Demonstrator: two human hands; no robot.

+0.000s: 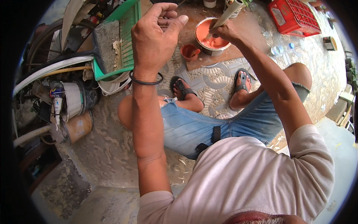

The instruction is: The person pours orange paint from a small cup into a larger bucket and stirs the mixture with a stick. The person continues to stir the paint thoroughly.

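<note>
My right hand [226, 31] is closed round a pale, pipe-like stick [228, 13]. The stick's upper end rises above my fist, and its lower end reaches into a bucket of orange paint [204, 32]. Just left of the bucket stands a small reddish-brown cup [189, 52] with orange paint on it. My left hand [156, 39] is raised in the air, its fingers loosely bent and the thumb held apart, with nothing in it. A dark band [146, 79] circles that wrist.
A brown board [238, 54] lies under the bucket. At the left are a green slatted tray [128, 33], a grey dustpan [108, 41] and stacked pots [77, 125]. A red crate [292, 18] and a clear bottle [278, 50] are at the far right.
</note>
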